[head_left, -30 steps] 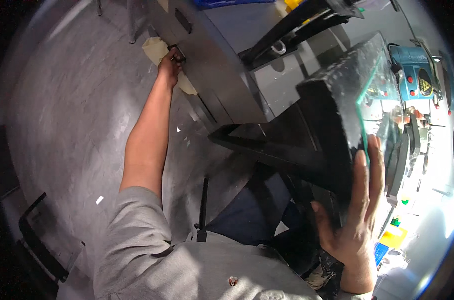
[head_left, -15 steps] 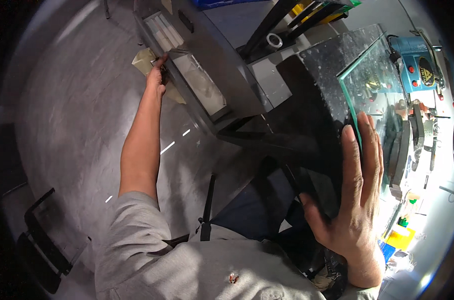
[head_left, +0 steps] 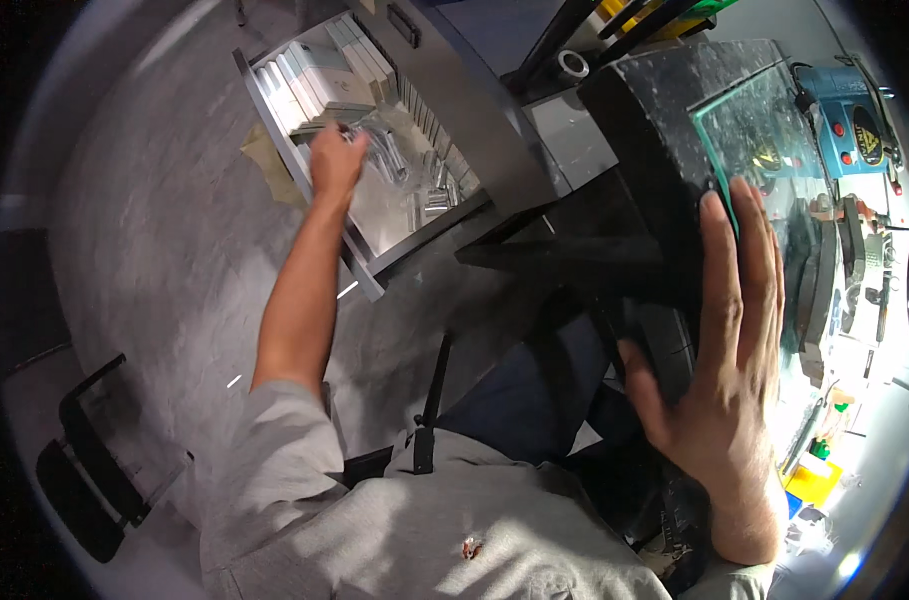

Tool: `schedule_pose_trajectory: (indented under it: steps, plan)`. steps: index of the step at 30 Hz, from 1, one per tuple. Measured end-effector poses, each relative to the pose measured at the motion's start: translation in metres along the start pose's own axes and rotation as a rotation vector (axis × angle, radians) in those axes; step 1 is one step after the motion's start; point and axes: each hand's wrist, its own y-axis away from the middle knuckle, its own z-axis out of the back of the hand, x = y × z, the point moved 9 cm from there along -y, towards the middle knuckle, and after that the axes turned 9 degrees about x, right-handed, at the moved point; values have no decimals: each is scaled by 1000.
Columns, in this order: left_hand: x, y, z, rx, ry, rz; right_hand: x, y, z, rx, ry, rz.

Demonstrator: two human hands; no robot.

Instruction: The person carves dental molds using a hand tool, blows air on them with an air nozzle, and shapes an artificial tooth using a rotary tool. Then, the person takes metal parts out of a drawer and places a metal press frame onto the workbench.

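Note:
My left hand [head_left: 336, 165] reaches over the front of a pulled-out grey drawer [head_left: 360, 268]. Its thumb and fingers are apart and bent, and the fingertips are partly hidden; I see nothing held. Beside the fingers lies a clear plastic bag [head_left: 392, 150]. Several small shiny metal pieces [head_left: 436, 198] rest near the drawer's right end. White boxes [head_left: 326, 78] stand packed at the far end. My right hand [head_left: 729, 365] is open, fingers stretched along the edge of a glass sheet [head_left: 759, 150] on the black worktop [head_left: 654, 110].
A yellowish paper piece [head_left: 266, 165] sticks out beside the drawer front. On the right are a blue machine [head_left: 844, 120] with red buttons and several dark tools [head_left: 814, 290]. A tape roll [head_left: 572, 66] sits behind the worktop. At lower left stands a black chair [head_left: 89, 480].
The drawer is pulled further out, showing more boxes and metal pieces. My left hand has left the drawer front and moved over its inside. My right hand keeps its place on the glass edge.

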Motion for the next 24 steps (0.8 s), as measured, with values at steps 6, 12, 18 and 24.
schedule_pose_trajectory:
  steps: [6, 12, 18, 24]
  plan:
    - [112, -8, -113, 248, 197, 466, 1, 1, 12, 4, -14, 40]
    - [106, 4, -60, 249, 727, 562, -2, 5, 12, -13, -7, 30]
    - [43, 41, -25, 331, 1526, 347, -3, 9, 12, -54, 4, 16]
    - [64, 79, 40, 181, 1589, 253, 39, 30, 14, -3, -70, 165]
